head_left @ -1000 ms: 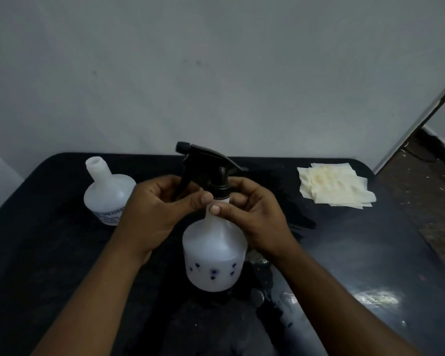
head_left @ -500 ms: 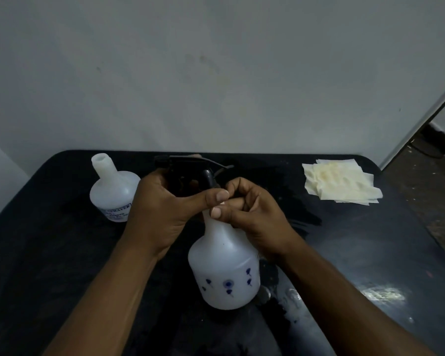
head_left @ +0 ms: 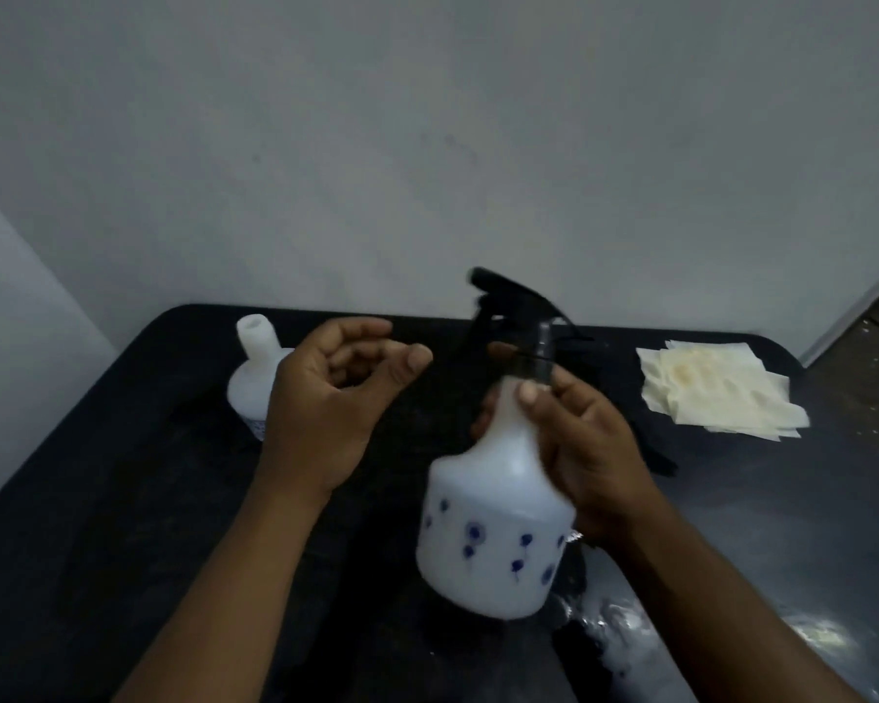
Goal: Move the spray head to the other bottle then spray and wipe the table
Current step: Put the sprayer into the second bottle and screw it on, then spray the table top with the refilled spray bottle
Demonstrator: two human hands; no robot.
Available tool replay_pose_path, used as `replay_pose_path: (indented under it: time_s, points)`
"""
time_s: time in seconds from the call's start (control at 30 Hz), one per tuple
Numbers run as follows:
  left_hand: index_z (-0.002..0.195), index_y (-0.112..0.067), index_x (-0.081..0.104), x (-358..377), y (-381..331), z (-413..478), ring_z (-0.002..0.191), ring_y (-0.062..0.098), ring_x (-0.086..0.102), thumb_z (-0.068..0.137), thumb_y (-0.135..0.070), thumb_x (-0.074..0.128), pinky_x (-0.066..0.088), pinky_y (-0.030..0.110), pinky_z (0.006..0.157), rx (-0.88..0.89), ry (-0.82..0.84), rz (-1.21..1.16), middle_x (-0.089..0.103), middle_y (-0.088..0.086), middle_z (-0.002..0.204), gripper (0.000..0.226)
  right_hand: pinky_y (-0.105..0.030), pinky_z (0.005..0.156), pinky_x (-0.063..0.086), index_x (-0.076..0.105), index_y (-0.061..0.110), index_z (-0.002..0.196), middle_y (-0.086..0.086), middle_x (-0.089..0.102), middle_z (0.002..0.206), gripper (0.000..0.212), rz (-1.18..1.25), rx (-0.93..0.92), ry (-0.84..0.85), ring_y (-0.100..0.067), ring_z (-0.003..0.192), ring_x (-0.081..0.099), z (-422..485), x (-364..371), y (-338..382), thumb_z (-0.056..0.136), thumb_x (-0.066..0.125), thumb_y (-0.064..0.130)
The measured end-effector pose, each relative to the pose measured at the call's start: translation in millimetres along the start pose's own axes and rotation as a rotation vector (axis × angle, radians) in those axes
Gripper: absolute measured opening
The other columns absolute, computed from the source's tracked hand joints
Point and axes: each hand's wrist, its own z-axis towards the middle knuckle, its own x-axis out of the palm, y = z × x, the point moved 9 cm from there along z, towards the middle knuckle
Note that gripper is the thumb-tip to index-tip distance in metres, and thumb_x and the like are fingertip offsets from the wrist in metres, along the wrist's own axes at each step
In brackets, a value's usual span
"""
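Observation:
A white bottle with blue flower marks (head_left: 493, 530) is tilted near the middle of the black table (head_left: 123, 499). The black spray head (head_left: 513, 307) sits on its neck, nozzle pointing left. My right hand (head_left: 584, 449) grips the bottle at its neck and shoulder. My left hand (head_left: 326, 413) hovers just left of the spray head, fingers curled and apart, holding nothing. A second white bottle (head_left: 255, 378) with an uncapped neck stands at the back left, partly hidden behind my left hand.
A stack of pale yellow wipes (head_left: 716, 393) lies at the table's back right. A grey wall rises right behind the table. A wet, shiny patch (head_left: 630, 636) lies on the table in front of the bottle. Floor shows at the far right.
My left hand has let go of the spray head and drawn back to the left. The bottle has tipped and the spray head now shows fully above my right hand.

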Motion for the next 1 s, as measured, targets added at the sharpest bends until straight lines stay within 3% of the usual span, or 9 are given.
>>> replay_pose_path:
  time_s: [0.07,0.1,0.2,0.3,0.4,0.5,0.63,0.77,1.0]
  points:
    - [0.092,-0.02,0.066,-38.0,-9.5,0.4,0.075,0.004,0.067,0.068,-0.051,0.078,0.053,0.017,0.067,0.115,-0.269,0.256,0.07,-0.009,0.076,0.041,-0.029,0.061,0.058,0.07,0.011,0.101,-0.006,0.065,0.069,0.029,0.062,-0.036,-0.092,-0.016,0.061,0.063,2.9,-13.1,4.4,0.075,0.07,0.024]
    - [0.094,-0.018,0.064,-56.0,-14.7,-2.0,0.077,0.011,0.065,0.073,-0.048,0.078,0.053,0.023,0.066,0.171,-0.392,0.396,0.068,-0.008,0.08,0.039,-0.029,0.062,0.058,0.07,0.012,0.099,-0.005,0.064,0.069,0.025,0.071,-0.042,-0.115,-0.016,0.061,0.062,4.8,-16.7,4.2,0.079,0.063,0.025]
    - [0.118,-0.008,0.055,-92.2,-3.5,-4.5,0.104,0.035,0.057,0.069,-0.05,0.081,0.048,0.045,0.081,0.135,-0.62,0.757,0.062,0.014,0.114,0.069,-0.03,0.063,0.058,0.064,0.011,0.103,-0.004,0.062,0.07,0.026,0.034,-0.054,-0.14,-0.015,0.063,0.062,8.1,-24.8,2.4,0.084,0.056,0.026]
    - [0.147,-0.009,0.029,-104.6,46.2,8.5,0.136,0.04,0.036,0.056,-0.06,0.084,0.038,0.057,0.104,-0.19,-0.479,0.798,0.038,0.02,0.149,0.118,-0.031,0.065,0.058,0.062,0.01,0.106,-0.003,0.063,0.072,0.028,-0.013,-0.063,-0.146,-0.015,0.064,0.063,9.2,-28.7,1.0,0.086,0.056,0.027]
    - [0.153,-0.014,0.015,-92.3,77.3,14.6,0.142,0.037,0.031,0.05,-0.062,0.087,0.037,0.059,0.108,-0.29,-0.305,0.761,0.028,0.016,0.156,0.135,-0.031,0.066,0.059,0.061,0.012,0.107,-0.001,0.065,0.072,0.028,-0.071,-0.062,-0.132,-0.014,0.066,0.064,9.2,-28.0,-2.7,0.084,0.057,0.028]
    - [0.151,-0.013,0.023,-84.5,86.7,26.7,0.136,0.035,0.039,0.054,-0.054,0.09,0.042,0.056,0.104,-0.261,-0.28,0.709,0.035,0.016,0.151,0.125,-0.03,0.066,0.059,0.061,0.013,0.107,0.0,0.066,0.072,0.03,-0.109,-0.061,-0.13,-0.014,0.067,0.064,8.9,-28.0,-5.7,0.082,0.058,0.028]
    - [0.127,-0.004,0.053,-92.1,90.9,61.4,0.115,0.034,0.057,0.066,-0.037,0.088,0.051,0.043,0.087,-0.139,-0.213,0.76,0.058,0.018,0.126,0.077,-0.029,0.065,0.058,0.063,0.014,0.105,0.0,0.066,0.072,0.027,-0.129,-0.076,-0.139,-0.013,0.067,0.065,9.0,-36.2,-1.7,0.082,0.059,0.027]
    - [0.124,-0.002,0.056,-95.9,93.9,104.0,0.11,0.033,0.06,0.064,-0.031,0.09,0.044,0.032,0.079,-0.056,-0.164,0.774,0.062,0.018,0.124,0.075,-0.029,0.062,0.057,0.067,0.02,0.086,-0.004,0.067,0.072,0.01,-0.136,-0.076,-0.109,-0.018,0.065,0.065,8.5,-39.2,2.2,0.08,0.064,0.027]
    - [0.129,-0.004,0.051,-85.4,114.0,180.9,0.115,0.034,0.056,0.07,-0.034,0.087,0.04,0.031,0.081,-0.071,-0.061,0.811,0.058,0.019,0.13,0.076,-0.028,0.058,0.057,0.073,0.026,0.075,-0.005,0.066,0.069,0.008,-0.233,-0.008,-0.101,-0.019,0.063,0.065,9.5,-37.7,-5.9,0.078,0.065,0.025]
